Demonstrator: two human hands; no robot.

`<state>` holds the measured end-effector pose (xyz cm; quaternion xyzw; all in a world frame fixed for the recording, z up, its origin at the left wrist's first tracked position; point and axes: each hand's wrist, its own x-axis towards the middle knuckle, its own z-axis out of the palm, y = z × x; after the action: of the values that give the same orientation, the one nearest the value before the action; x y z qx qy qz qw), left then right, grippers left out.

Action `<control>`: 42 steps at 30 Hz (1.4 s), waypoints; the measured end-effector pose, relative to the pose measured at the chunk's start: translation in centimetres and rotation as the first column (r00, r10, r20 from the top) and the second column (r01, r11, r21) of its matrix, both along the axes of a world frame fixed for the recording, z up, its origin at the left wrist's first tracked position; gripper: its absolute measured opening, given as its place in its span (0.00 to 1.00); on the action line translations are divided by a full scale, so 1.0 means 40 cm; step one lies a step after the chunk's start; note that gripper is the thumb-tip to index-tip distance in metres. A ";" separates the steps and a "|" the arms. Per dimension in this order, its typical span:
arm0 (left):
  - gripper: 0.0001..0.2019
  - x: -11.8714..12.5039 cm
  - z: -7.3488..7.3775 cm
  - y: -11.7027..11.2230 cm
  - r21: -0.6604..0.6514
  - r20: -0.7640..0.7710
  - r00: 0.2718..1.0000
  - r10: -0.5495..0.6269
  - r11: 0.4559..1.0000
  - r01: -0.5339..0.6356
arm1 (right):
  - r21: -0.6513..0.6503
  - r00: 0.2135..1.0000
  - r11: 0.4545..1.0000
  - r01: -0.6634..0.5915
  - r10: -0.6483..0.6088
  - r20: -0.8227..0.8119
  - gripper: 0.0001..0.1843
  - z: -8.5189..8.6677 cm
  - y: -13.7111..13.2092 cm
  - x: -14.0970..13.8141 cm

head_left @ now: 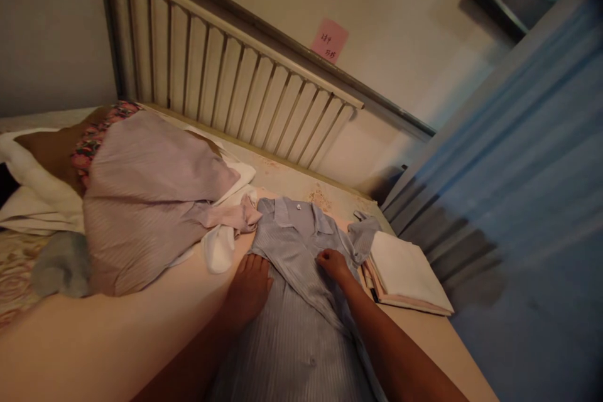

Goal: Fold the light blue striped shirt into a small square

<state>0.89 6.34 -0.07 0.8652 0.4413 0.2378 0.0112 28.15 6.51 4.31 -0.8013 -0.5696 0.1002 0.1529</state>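
Note:
A grey-blue ribbed shirt with a collar lies spread on the bed, its neck toward the far side. My left hand rests flat on the shirt's left edge, fingers stretched forward below the left shoulder. Over the right side of the chest, my right hand has its fingers curled closed at the cloth; the fingertips are partly hidden. One sleeve reaches out at the right, beside a folded stack of cloth. Diagonal creases cross the shirt front between my hands.
Folded white and peach cloths lie at the right. To the left is a heap with a mauve garment, a brown cloth and a white sock-like piece. A slatted headboard stands behind; a blue curtain hangs at right.

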 end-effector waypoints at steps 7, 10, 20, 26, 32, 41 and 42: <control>0.11 0.003 -0.018 0.007 -0.002 0.053 0.999 -0.005 1.000 0.005 | -0.091 0.999 0.996 0.009 -0.012 -0.039 0.03 -0.012 -0.044 0.014; 0.11 0.005 -0.022 0.009 -0.001 0.050 0.999 0.000 1.000 0.000 | -0.072 1.000 0.997 0.027 -0.028 -0.014 0.04 -0.016 -0.046 0.023; 0.14 0.006 -0.021 0.009 -0.009 -0.002 1.000 -0.002 1.000 0.002 | 0.169 0.988 0.985 0.036 -0.060 0.139 0.10 -0.005 -0.111 -0.017; 0.14 0.007 -0.017 0.007 -0.023 -0.019 1.000 0.011 1.000 -0.011 | 0.269 0.970 0.932 -0.241 0.226 0.086 0.06 0.011 -0.239 -0.109; 0.13 0.005 -0.008 0.006 -0.052 -0.018 1.000 0.016 0.999 -0.017 | 0.195 0.950 0.936 -0.292 0.261 0.168 0.07 -0.022 -0.364 -0.123; 0.12 -0.008 0.008 -0.006 -0.081 -0.039 0.999 0.010 0.997 -0.013 | 0.180 0.959 0.961 -0.208 0.165 0.228 0.17 -0.045 -0.387 -0.085; 0.12 -0.010 0.011 -0.006 -0.084 -0.046 0.999 0.013 0.996 -0.017 | 0.184 0.965 0.964 -0.190 0.149 0.214 0.17 -0.043 -0.384 -0.081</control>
<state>0.51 6.09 0.37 0.8659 0.4575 0.1994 0.0357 24.91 -8.87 2.59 -0.7357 -0.6559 -0.0263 0.1672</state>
